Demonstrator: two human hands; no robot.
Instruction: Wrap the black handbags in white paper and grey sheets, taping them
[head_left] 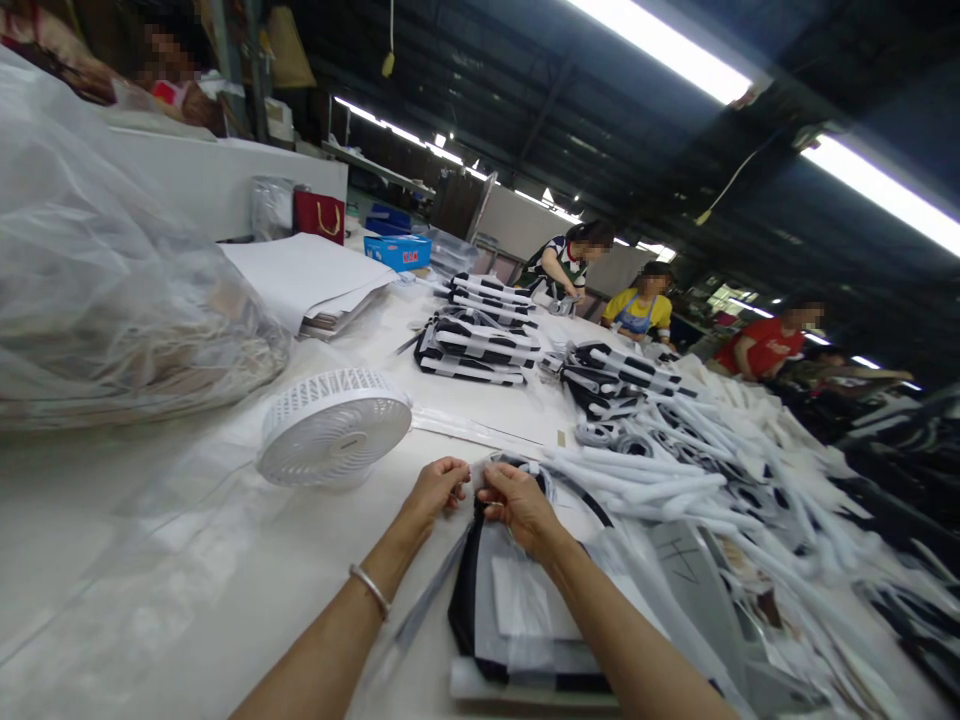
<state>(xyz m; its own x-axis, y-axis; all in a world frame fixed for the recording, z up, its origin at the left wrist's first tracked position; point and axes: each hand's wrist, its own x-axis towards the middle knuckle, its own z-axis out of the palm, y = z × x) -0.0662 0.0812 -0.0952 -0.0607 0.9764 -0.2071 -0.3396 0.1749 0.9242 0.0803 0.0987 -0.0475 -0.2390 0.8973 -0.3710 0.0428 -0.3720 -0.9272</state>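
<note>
A black bag [465, 590] with a pale translucent wrapping over its front lies on the table before me. My left hand [441, 486] is closed in a pinch just beyond the bag's upper left corner; what its fingertips hold, if anything, is too small to make out. Close beside it, my right hand [517, 503] pinches a translucent wrapping strip [480, 482] at the top of the bag. A thin black handle [589, 498] arches out behind the right hand. A grey strap [431, 590] trails down the bag's left side.
A white fan [337, 425] stands left of my hands. Stacks of wrapped black-and-white bags [480, 345] lie ahead, with white padded tubes [637, 475] to the right. A large clear plastic sack [112, 270] fills the left. Several people work around the far table.
</note>
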